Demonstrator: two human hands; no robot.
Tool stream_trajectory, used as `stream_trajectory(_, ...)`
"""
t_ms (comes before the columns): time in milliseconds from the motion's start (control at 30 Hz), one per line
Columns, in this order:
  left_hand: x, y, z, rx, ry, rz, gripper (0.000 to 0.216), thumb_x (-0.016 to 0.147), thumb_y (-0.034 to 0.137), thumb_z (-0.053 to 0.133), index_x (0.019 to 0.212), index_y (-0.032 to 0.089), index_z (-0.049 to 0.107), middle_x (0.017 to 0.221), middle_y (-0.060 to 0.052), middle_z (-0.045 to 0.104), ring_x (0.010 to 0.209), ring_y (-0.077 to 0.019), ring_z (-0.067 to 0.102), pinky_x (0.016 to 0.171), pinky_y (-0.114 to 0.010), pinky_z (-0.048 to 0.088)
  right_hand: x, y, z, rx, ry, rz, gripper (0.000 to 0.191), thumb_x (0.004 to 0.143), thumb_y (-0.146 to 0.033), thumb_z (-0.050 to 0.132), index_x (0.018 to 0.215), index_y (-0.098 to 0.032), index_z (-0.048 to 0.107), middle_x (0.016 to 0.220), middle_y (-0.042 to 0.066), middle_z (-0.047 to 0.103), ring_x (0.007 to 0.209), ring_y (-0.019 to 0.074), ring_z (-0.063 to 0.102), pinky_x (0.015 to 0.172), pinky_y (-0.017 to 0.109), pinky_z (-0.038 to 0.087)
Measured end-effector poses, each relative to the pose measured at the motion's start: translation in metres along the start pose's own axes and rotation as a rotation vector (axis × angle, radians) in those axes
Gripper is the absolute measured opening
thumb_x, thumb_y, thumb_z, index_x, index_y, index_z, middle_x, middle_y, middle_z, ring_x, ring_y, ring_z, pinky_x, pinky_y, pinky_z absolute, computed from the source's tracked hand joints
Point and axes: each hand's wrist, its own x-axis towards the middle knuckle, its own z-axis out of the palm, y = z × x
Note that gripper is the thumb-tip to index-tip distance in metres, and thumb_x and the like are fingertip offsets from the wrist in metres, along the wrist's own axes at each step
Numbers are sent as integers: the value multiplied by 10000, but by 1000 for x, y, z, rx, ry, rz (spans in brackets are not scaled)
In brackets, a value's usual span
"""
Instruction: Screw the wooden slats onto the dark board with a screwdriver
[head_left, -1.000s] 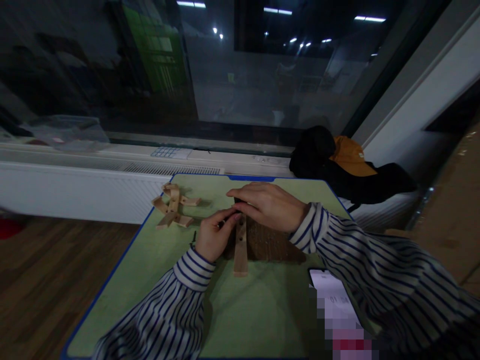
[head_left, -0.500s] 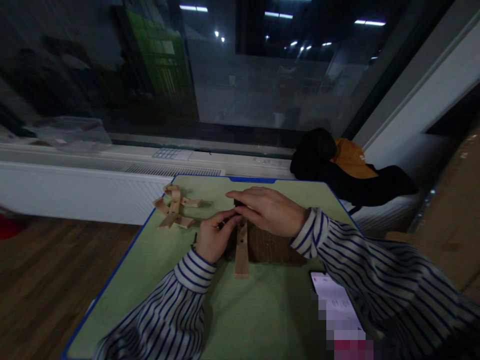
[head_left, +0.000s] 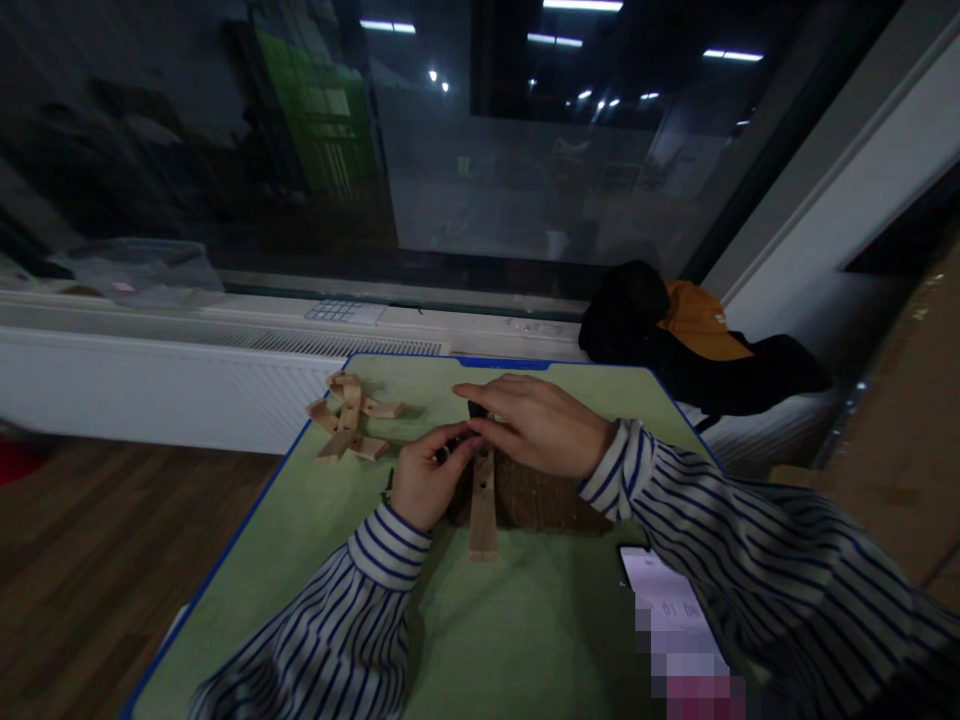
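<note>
Drilled wooden strip (head_left: 484, 522) has its far end at the fingertips of the left hand (head_left: 426, 478), drawn together on something I cannot make out, and under the right hand (head_left: 541, 424), arched with its grip hidden, while its near end reaches past a brown block (head_left: 551, 500).

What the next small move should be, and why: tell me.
Probably steady the strip with the left hand: that hand is at the strip's far end, the right hand arches over a dark piece there, and the strip's near end, reaching past the block's near edge, has no hand on it.
</note>
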Motion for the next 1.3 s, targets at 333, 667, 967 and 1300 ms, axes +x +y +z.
stream_trajectory(333,1,1,0,-2,-33,-9,245,777,335,619,931,172,718,857,-44,738,729,-168,653,698,-266,515,-1,0,2,35,8,-26,355,907,-202,435,1241,-98,494,1039,100,640,964,191,575,858,346,475)
stream_trajectory(667,1,-6,-16,76,-129,-68,268,791,281,578,1003,156,683,826,-47,716,537,-110,543,487,-212,428,-3,9,4,11,28,-24,351,903,-224,446,1229,-105,503,1057,111,632,975,189,570,881,346,467)
stream_trajectory(967,-4,1,-23,381,-403,-89,355,779,346,620,1099,196,647,835,-52,669,693,-175,601,638,-270,461,-5,11,4,-18,44,-51,340,913,-244,432,1212,-98,503,969,109,625,903,194,556,808,363,479)
stream_trajectory(1300,-5,9,-19,343,-438,-172,325,769,274,646,1087,212,639,832,-39,653,782,-205,613,724,-307,454,-4,4,11,179,-8,-42,413,895,-145,427,1303,-184,379,1037,66,605,947,172,530,827,359,463)
